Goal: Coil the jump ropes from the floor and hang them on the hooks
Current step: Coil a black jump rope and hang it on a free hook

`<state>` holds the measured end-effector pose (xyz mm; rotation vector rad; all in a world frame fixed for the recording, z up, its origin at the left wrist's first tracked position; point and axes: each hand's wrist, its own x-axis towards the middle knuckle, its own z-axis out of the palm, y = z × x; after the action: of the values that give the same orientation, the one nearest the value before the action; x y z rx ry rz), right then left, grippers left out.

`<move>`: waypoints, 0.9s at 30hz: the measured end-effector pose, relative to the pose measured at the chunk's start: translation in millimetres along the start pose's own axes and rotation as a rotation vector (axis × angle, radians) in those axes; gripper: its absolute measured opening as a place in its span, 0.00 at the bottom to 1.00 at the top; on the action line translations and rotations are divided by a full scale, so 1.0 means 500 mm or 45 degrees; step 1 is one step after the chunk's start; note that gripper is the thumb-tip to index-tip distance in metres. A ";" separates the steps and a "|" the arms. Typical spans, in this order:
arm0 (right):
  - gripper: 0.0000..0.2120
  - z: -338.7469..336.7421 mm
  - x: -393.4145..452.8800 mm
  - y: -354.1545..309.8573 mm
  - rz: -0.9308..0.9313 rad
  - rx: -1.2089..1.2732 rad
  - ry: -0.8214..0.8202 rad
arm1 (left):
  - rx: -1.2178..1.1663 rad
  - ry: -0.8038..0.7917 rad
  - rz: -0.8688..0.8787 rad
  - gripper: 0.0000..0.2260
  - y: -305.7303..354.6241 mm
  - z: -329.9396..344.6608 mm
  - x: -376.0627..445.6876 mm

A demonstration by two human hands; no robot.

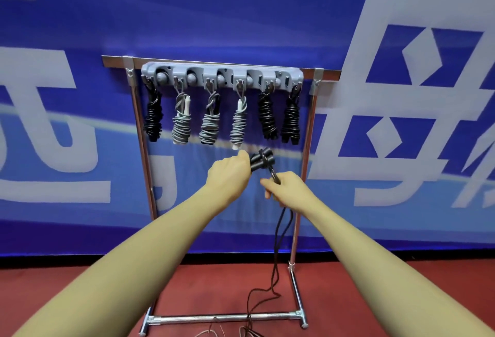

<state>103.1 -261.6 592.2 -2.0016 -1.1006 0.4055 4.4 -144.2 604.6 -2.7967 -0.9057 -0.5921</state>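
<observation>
My left hand [229,172] grips the two black handles [263,160] of a jump rope, held together and pointing right. My right hand [288,189] pinches the black rope [278,243] just below the handles; the cord wraps once round them and trails down to the red floor. A grey hook rail [222,76] on a metal stand [297,229] carries several coiled ropes: black ones [153,118] at the left end and two at the right [290,122], grey ones [209,123] in between.
A blue banner wall with large white characters stands directly behind the stand. The stand's base bar [225,318] lies across the red floor, with loose rope ends [249,330] curled beside it near the bottom edge.
</observation>
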 end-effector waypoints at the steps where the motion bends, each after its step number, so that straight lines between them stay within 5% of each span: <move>1: 0.16 0.001 -0.005 -0.007 -0.010 -0.015 -0.034 | 0.023 -0.011 -0.020 0.11 0.000 -0.001 -0.001; 8: 0.10 -0.007 -0.025 -0.036 -0.174 -0.427 -0.105 | 0.194 -0.128 -0.029 0.11 -0.029 -0.014 -0.015; 12: 0.08 -0.021 -0.040 -0.063 -0.513 -1.140 0.104 | 0.290 -0.155 0.088 0.05 -0.070 -0.002 -0.029; 14: 0.11 -0.022 -0.043 -0.071 -0.629 -1.226 0.232 | 0.295 -0.138 0.155 0.03 -0.079 -0.006 -0.035; 16: 0.11 -0.019 -0.047 -0.077 -0.630 -1.054 0.365 | 0.316 -0.128 0.231 0.05 -0.080 -0.018 -0.042; 20: 0.07 -0.013 -0.026 -0.090 -0.276 -0.208 0.407 | 0.370 -0.112 0.347 0.06 -0.078 -0.039 -0.054; 27: 0.15 -0.020 0.021 -0.103 -0.138 -0.226 0.321 | 0.327 -0.058 0.595 0.06 -0.084 -0.058 -0.066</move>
<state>86.3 -242.3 639.5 -2.0671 -1.1092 -0.0023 -54.2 -135.2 618.2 -2.6530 -0.2819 -0.3149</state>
